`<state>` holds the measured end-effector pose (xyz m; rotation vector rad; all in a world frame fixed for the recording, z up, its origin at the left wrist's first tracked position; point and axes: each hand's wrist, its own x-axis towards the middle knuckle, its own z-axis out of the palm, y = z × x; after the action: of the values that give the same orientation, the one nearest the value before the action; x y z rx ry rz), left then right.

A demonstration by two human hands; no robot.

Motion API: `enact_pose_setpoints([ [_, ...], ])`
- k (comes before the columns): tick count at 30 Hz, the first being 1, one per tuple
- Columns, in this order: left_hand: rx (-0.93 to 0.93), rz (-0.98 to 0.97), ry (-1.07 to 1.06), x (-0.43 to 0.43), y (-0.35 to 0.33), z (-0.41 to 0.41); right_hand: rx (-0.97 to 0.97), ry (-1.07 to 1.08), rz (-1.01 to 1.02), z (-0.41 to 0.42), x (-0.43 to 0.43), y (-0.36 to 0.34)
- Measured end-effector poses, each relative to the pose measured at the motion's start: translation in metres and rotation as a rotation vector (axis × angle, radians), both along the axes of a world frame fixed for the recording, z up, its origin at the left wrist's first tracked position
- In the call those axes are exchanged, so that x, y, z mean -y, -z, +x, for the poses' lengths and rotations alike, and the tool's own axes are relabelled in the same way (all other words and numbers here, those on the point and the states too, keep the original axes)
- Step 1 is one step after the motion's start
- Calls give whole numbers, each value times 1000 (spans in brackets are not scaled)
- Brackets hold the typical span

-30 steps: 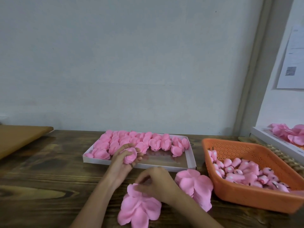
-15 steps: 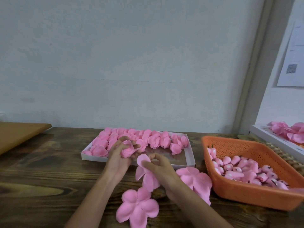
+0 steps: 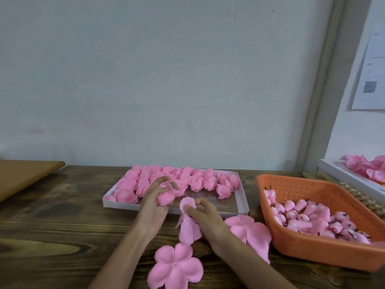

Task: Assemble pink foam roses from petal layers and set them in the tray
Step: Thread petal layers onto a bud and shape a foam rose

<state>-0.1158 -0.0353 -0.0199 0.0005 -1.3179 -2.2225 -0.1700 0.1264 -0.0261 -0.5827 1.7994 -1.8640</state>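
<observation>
Currently, for your count, left to right:

- Tan board [image 3: 25,174], at the 9 o'clock edge of the surface [image 3: 52,226]: unchanged.
- Tray [image 3: 123,205], at 12 o'clock of your hands. Finished roses [image 3: 195,180] fill its far half, and the near right floor shows bare. The stock is unchanged.
- Left hand [image 3: 154,205]: your fingers are curled round a part-built rose [image 3: 166,195] over the tray's near rim. It has stayed there through the last second.
- Right hand [image 3: 206,213]: your thumb and fingertips pinch one petal layer [image 3: 188,222], which hangs just at 4 o'clock of the rose. A second ago this hand was down on the loose layers, and it has since lifted this one clear.
- Flat layer [image 3: 176,265], at 6 o'clock, left lying on the surface.
- Petal stack [image 3: 250,232], at 4 o'clock of your right hand, near the basket.
- Orange basket [image 3: 312,249], at 3 o'clock, holding rose buds [image 3: 302,213].

Judgement: your pick is done. The lifted layer looks ready to go round the rose, which is not yet set in the tray.
</observation>
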Motion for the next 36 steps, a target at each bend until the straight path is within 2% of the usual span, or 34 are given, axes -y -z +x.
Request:
enact_pose_setpoints([
  [10,30,-35,85,-16,-5,1,3,215,-57,-1,7,7],
  [26,87,-136,21,-22,-5,3,112,236,-77,4,5,4],
  [36,78,-175,8,-21,-3,0,217,158,-168,9,4,2],
])
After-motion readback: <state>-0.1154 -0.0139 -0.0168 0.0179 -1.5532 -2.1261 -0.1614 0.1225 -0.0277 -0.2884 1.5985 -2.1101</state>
